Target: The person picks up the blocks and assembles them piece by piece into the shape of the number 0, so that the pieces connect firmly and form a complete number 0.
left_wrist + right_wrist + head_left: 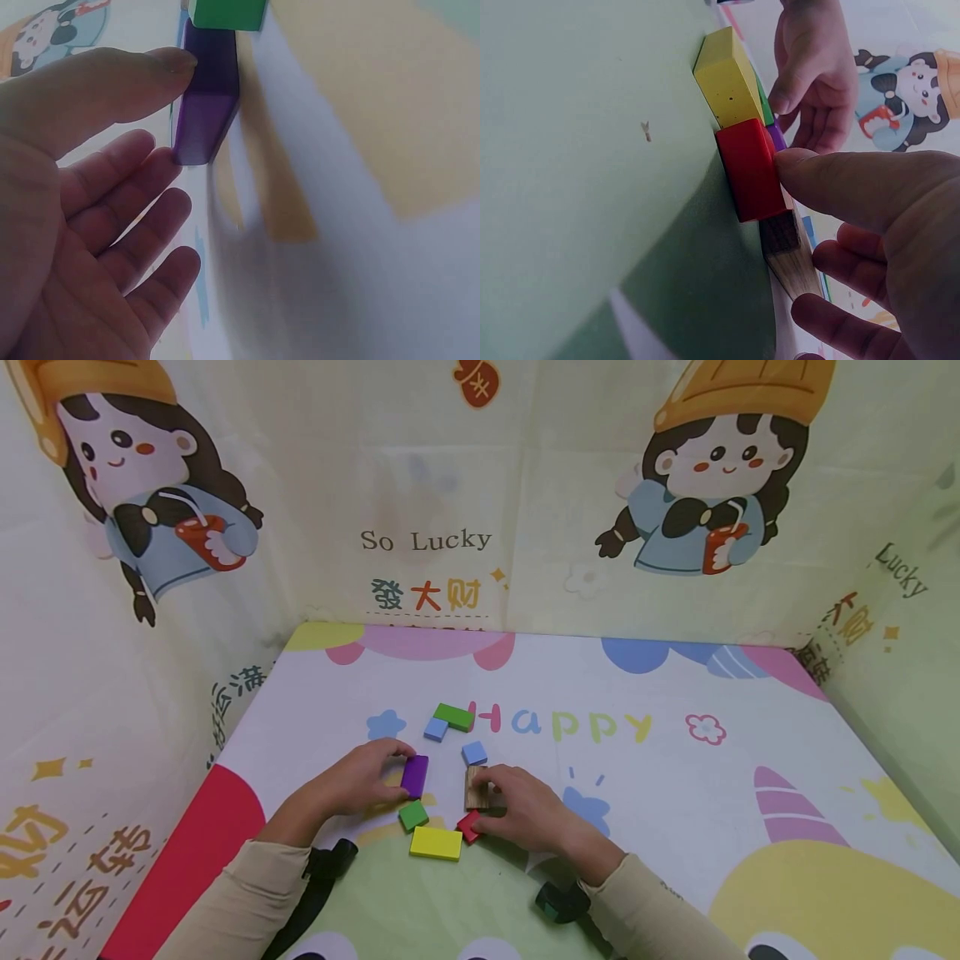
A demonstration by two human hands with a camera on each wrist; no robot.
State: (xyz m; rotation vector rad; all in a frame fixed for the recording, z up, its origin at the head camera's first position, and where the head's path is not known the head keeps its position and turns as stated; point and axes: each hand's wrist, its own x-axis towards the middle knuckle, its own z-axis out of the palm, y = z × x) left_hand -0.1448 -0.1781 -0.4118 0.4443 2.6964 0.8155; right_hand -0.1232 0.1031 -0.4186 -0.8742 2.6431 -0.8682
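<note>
In the head view, my left hand is at the outer side of a purple block. The thumb touches the block near one end and fingertips lie near the other; the remaining fingers are loosely bent. My right hand is across from it, with its index finger at a wood-grain block and its thumb touching a small red block. A yellow block lies at the near side, beside a small green block. A small blue block sits just beyond the wood-grain one.
Farther back, a longer green block touches another small blue block. The printed tablecloth spreads around the blocks. Patterned cloth walls stand at the back and both sides.
</note>
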